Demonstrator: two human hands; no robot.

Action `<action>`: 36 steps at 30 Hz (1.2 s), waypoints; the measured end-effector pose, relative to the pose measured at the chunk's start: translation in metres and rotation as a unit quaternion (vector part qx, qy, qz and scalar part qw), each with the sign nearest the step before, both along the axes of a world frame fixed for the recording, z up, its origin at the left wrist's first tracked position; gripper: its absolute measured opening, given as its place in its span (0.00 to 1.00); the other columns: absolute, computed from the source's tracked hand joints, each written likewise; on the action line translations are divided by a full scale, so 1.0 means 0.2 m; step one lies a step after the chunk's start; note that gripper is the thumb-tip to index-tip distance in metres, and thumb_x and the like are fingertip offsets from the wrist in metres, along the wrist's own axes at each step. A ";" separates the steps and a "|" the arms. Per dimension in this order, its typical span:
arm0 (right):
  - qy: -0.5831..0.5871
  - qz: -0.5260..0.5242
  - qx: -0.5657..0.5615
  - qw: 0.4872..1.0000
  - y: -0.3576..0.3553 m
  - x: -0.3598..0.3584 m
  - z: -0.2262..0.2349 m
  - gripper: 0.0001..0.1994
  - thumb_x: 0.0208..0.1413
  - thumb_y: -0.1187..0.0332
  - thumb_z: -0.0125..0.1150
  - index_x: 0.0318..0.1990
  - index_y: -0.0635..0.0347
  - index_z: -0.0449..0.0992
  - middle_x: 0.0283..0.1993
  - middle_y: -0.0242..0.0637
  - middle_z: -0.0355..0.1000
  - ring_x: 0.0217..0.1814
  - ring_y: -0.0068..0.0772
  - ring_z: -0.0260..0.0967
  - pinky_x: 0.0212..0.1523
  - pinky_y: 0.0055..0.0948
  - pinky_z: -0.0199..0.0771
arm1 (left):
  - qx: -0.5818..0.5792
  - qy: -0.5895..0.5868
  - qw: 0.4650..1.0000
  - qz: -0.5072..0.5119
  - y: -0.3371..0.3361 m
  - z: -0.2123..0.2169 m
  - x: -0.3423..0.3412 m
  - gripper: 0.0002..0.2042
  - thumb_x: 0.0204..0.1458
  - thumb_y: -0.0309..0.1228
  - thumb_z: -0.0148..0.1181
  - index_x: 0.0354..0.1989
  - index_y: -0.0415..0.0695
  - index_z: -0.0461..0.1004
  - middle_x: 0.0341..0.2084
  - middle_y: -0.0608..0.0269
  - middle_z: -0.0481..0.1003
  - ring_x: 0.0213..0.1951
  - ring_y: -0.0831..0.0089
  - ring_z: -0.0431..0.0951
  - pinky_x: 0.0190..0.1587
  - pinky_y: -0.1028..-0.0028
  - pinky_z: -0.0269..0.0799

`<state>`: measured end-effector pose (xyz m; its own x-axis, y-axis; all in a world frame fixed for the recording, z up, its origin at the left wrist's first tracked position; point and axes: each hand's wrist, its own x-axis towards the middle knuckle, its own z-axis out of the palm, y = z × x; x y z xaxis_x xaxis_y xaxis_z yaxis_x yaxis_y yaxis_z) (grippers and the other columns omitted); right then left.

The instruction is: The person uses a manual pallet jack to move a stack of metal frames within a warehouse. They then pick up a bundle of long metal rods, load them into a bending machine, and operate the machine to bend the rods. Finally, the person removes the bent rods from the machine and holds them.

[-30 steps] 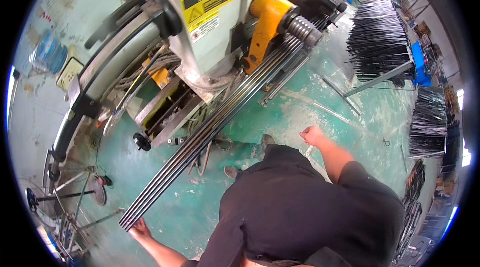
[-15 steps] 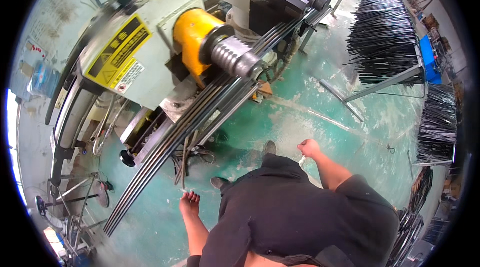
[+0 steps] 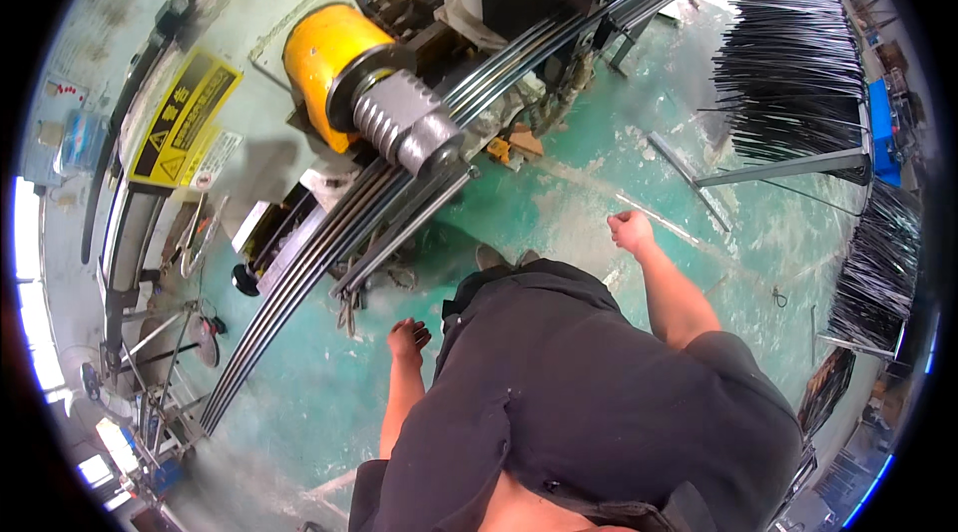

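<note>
My left hand [image 3: 408, 338] hangs in the air beside my dark-clothed body, fingers loosely bent and partly apart, with nothing visible in them. Farther forward on the right, my right hand [image 3: 630, 231] is held out over the green floor. Its fingers are curled in, and I see no object in them. Neither hand touches anything. Nearest to the left hand are several long metal rods [image 3: 289, 310], lying side by side along a machine and running from lower left to upper right. Above them sits a ridged metal spindle [image 3: 404, 123] on a yellow cylinder [image 3: 329, 63].
A yellow warning label [image 3: 185, 123] marks the pale machine body. At the upper right a rack holds many dark thin rods [image 3: 793, 63]; another bundle of rods [image 3: 876, 258] lies below it. A metal bar [image 3: 689, 181] of the rack's foot rests on the floor.
The machine now appears farther left and higher in view, as my viewpoint has shifted. Both hands have risen in the picture, the left slightly rightward. My right arm reaches farther out.
</note>
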<state>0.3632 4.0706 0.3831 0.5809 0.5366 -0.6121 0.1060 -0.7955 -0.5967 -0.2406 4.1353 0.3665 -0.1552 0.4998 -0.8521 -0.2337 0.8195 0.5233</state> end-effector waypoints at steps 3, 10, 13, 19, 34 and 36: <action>0.004 0.014 -0.052 0.999 -0.06 0.03 -0.04 0.16 0.62 0.59 0.69 0.44 0.66 0.84 0.30 0.35 0.80 0.27 0.28 0.78 0.28 0.32 0.81 | 0.012 0.026 0.999 0.014 0.13 -0.08 0.03 0.09 0.64 0.30 0.57 0.50 0.43 0.72 0.30 0.58 0.79 0.29 0.65 0.80 0.34 0.62 0.84; 0.032 0.005 -0.177 0.984 -0.20 0.05 -0.21 0.17 0.61 0.57 0.71 0.43 0.65 0.87 0.30 0.41 0.84 0.27 0.35 0.83 0.32 0.38 0.85 | 0.080 0.056 0.995 0.001 0.32 0.01 0.04 0.09 0.66 0.30 0.57 0.50 0.40 0.73 0.35 0.57 0.80 0.33 0.66 0.82 0.35 0.63 0.84; 0.048 0.043 -0.191 0.979 -0.07 0.12 -0.24 0.18 0.59 0.59 0.69 0.45 0.68 0.86 0.34 0.40 0.84 0.31 0.34 0.84 0.32 0.38 0.87 | 0.089 0.087 0.992 0.022 0.31 0.01 0.08 0.09 0.65 0.30 0.57 0.48 0.40 0.74 0.34 0.57 0.79 0.32 0.65 0.81 0.33 0.64 0.84; 0.038 0.118 -0.146 0.981 0.39 0.27 -0.16 0.19 0.60 0.57 0.68 0.46 0.67 0.86 0.34 0.39 0.84 0.31 0.32 0.83 0.34 0.34 0.87 | 0.014 0.121 0.987 0.103 0.10 -0.05 0.19 0.05 0.63 0.28 0.58 0.42 0.40 0.72 0.29 0.53 0.78 0.27 0.62 0.79 0.28 0.60 0.82; 0.048 0.136 -0.131 0.981 0.42 0.37 -0.10 0.19 0.61 0.56 0.68 0.44 0.67 0.86 0.30 0.39 0.83 0.27 0.30 0.81 0.32 0.33 0.84 | 0.130 0.049 0.987 -0.078 0.23 -0.03 0.80 0.09 0.64 0.24 0.61 0.49 0.35 0.75 0.36 0.53 0.81 0.31 0.66 0.83 0.33 0.66 0.84; 0.046 0.125 -0.140 0.981 0.34 0.37 -0.13 0.19 0.61 0.56 0.68 0.44 0.67 0.87 0.30 0.39 0.83 0.27 0.30 0.81 0.32 0.33 0.84 | 0.136 0.056 0.984 -0.098 0.27 -0.09 0.73 0.10 0.63 0.25 0.62 0.51 0.36 0.75 0.36 0.54 0.81 0.30 0.66 0.83 0.32 0.66 0.84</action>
